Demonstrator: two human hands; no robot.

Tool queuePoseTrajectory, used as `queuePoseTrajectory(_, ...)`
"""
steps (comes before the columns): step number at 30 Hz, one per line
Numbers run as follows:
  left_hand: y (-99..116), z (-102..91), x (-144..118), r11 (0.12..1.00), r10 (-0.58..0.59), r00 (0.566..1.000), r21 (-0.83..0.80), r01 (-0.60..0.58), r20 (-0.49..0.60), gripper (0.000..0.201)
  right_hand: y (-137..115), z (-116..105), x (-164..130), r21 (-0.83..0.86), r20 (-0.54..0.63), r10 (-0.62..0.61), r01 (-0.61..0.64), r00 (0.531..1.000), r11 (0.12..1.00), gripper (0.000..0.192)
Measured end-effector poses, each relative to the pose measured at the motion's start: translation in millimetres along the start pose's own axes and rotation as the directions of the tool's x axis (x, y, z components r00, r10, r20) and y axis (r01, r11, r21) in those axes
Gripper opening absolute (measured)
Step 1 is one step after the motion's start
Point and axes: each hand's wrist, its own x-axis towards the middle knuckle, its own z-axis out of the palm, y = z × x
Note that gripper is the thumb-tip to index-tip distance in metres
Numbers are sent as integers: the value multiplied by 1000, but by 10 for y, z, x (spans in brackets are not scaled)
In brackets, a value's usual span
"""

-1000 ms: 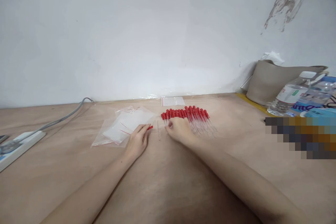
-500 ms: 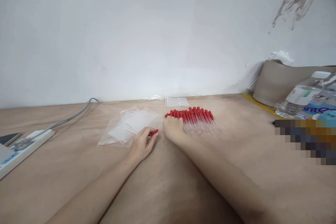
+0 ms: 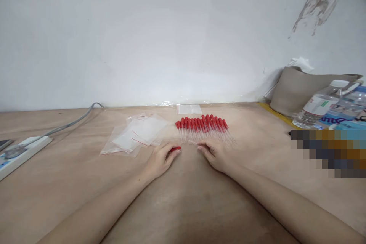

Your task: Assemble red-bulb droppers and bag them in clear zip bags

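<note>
My left hand (image 3: 162,159) rests on the tabletop, its fingers closed around a dropper with a red bulb (image 3: 175,149); the bulb end pokes out between thumb and fingers, and the rest is hidden. A row of droppers (image 3: 200,124) lies in front of both hands, red bulbs toward the wall and clear thin stems toward me. Beside the stems' near tips is my right hand (image 3: 215,155), its fingers loosely curled and the thumb slightly apart, with no object seen in it. Whether it touches a stem is unclear.
Clear zip bags (image 3: 137,133) lie overlapped left of the droppers, and one small bag (image 3: 189,109) lies by the wall. A power strip (image 3: 25,156) with a grey cable is at far left. Water bottles (image 3: 320,105) and a grey-brown bag (image 3: 294,89) stand at right.
My right hand has drawn back from the row's left end toward me and to the right, uncovering the left droppers. My left hand has shifted slightly right, still holding the red-bulbed dropper.
</note>
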Motion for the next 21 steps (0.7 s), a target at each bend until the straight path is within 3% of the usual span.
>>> queuePoseTrajectory(9, 11, 9, 3, 998, 57, 998, 29, -58, 34, 17, -164, 35, 28, -56, 141, -63, 72, 988, 996, 18)
queuePoseTrajectory(21, 37, -13, 4, 985, 129, 985, -129, -114, 112, 17, -132, 3, 68, 20, 233, -99, 97, 968, 995, 18)
